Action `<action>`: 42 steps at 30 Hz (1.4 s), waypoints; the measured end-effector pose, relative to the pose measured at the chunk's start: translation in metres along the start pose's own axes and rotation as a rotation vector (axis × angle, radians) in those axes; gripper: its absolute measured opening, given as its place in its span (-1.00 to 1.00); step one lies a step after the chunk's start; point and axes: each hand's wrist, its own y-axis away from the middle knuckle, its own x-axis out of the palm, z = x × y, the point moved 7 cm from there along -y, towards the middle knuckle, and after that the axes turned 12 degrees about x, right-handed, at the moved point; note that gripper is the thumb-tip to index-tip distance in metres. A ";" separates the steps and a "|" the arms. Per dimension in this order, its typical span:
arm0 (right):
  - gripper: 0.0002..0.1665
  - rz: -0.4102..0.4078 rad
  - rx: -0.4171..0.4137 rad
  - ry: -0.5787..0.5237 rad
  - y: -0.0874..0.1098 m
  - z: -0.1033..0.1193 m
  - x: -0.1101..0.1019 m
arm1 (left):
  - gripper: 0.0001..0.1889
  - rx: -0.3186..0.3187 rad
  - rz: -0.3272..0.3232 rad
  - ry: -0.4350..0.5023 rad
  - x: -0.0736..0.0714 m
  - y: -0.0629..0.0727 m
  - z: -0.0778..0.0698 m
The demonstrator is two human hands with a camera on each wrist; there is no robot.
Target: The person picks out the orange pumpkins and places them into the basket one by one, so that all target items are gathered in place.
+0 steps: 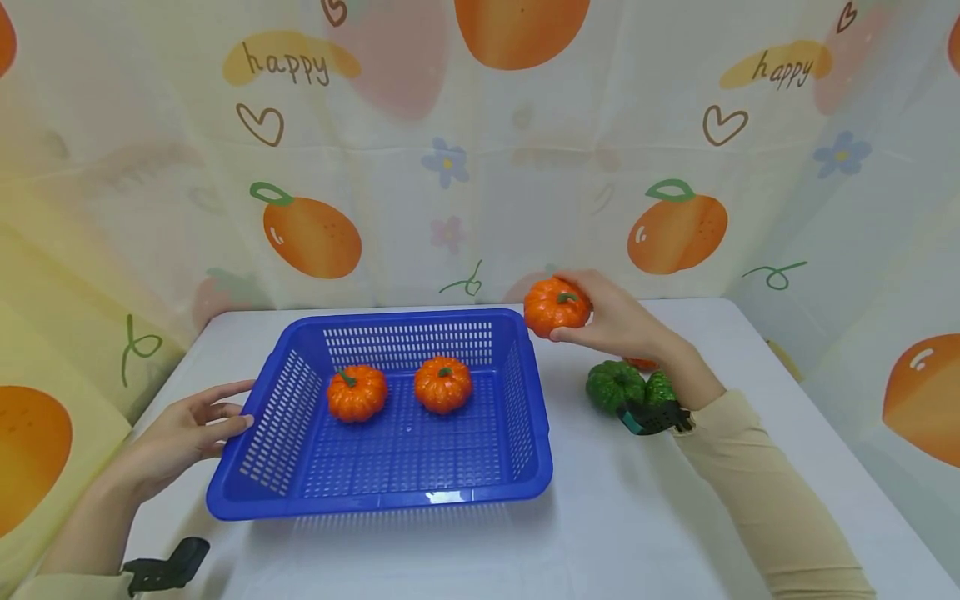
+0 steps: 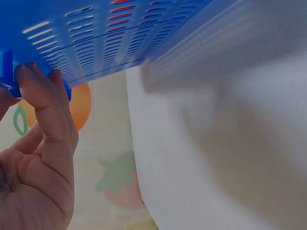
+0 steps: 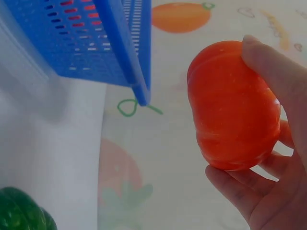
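My left hand (image 1: 183,429) grips the left rim of a blue plastic basket (image 1: 375,502), its fingertips curled at the rim in the left wrist view. Two small orange pumpkins, one on the left (image 1: 357,393) and one on the right (image 1: 443,385), sit inside toward the back. Held up beside the basket's back right corner is another orange pumpkin (image 1: 547,310), which my right hand (image 1: 618,317) grips between thumb and fingers. The right wrist view shows this pumpkin (image 3: 230,105) raised off the table, apart from the basket wall.
On the white table (image 1: 600,533), right of the basket, lie a dark green pumpkin (image 1: 613,385) and another green one (image 1: 660,388), partly behind my wrist. A bit of something orange (image 1: 642,364) shows behind them. A fruit-patterned curtain (image 1: 525,208) hangs behind the table.
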 end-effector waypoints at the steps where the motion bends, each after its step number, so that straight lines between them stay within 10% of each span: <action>1: -0.05 0.002 -0.006 -0.002 0.000 0.002 0.001 | -0.25 0.001 0.000 -0.001 0.000 0.000 0.000; 42: -0.10 0.120 -0.159 0.031 -0.031 0.080 0.057 | -0.26 0.009 -0.001 0.001 0.001 0.000 0.001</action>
